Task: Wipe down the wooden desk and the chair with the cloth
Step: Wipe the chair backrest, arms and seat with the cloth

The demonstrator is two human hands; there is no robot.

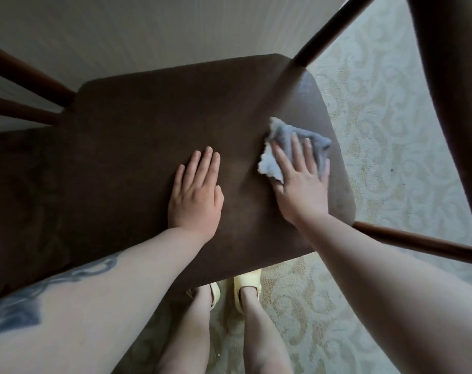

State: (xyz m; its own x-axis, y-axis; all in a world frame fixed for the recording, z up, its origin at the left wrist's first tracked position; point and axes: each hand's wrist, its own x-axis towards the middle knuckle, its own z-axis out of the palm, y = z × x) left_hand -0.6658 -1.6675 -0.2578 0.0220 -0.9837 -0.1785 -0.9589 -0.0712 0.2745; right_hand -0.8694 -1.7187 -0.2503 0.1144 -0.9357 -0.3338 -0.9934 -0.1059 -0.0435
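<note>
The chair's dark brown seat (pixel 137 125) fills the middle of the head view, seen from above. My right hand (pixel 301 182) lies flat, fingers straight, pressing a crumpled grey-white cloth (pixel 286 136) onto the seat near its right edge. My left hand (pixel 195 195) rests palm down on the middle of the seat, fingers straight and together, holding nothing. The desk is not in view.
Dark wooden chair rails run at the upper left (pixel 27 74), the upper right (pixel 334 25) and the right (pixel 418 242). A pale patterned carpet (pixel 378 130) lies below. My feet in yellow sandals (pixel 245 284) stand at the seat's near edge. A light wall (pixel 148 31) is behind.
</note>
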